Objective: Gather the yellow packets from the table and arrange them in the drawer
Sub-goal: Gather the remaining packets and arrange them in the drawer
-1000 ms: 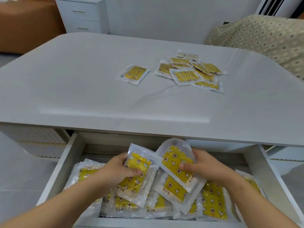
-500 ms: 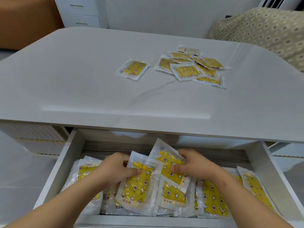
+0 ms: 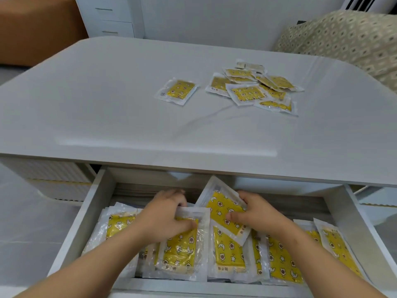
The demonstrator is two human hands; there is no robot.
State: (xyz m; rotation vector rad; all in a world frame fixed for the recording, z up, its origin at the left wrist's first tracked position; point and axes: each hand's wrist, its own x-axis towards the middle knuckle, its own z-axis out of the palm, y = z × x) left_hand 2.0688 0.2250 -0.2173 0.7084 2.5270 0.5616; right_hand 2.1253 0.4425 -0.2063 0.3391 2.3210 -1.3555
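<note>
At the far left stands an orange piece of furniture (image 3: 32, 29), and next to it a white cabinet (image 3: 111, 16) with small drawers. In front of them is the white table (image 3: 96, 108), and under its near edge the drawer (image 3: 86, 222) is pulled out.

At the left side of the drawer a stack of yellow packets (image 3: 117, 226) lies flat near the left wall. The left hand (image 3: 165, 218) is inside the drawer, just beside this stack. Its fingers are curled over the top edge of the front packet (image 3: 182, 248) and the thumb presses on its face, so the hand grips it. This packet lies in the middle of the drawer.

On the table top, well apart from the hands, a single packet (image 3: 177, 91) lies alone.

More to the right in the drawer, a tilted packet (image 3: 223, 209) stands up with one corner toward the table edge. The right hand (image 3: 255, 216) pinches it, with the thumb on the yellow face and the fingers closed round its right edge. Below it lie the overlapped packets (image 3: 229, 254).

On the table a loose pile of packets (image 3: 257, 89) lies just right of the single one. At the right end of the drawer the last packets (image 3: 337, 250) lean near the right wall. In the far right corner is a patterned cushion (image 3: 343, 39).
</note>
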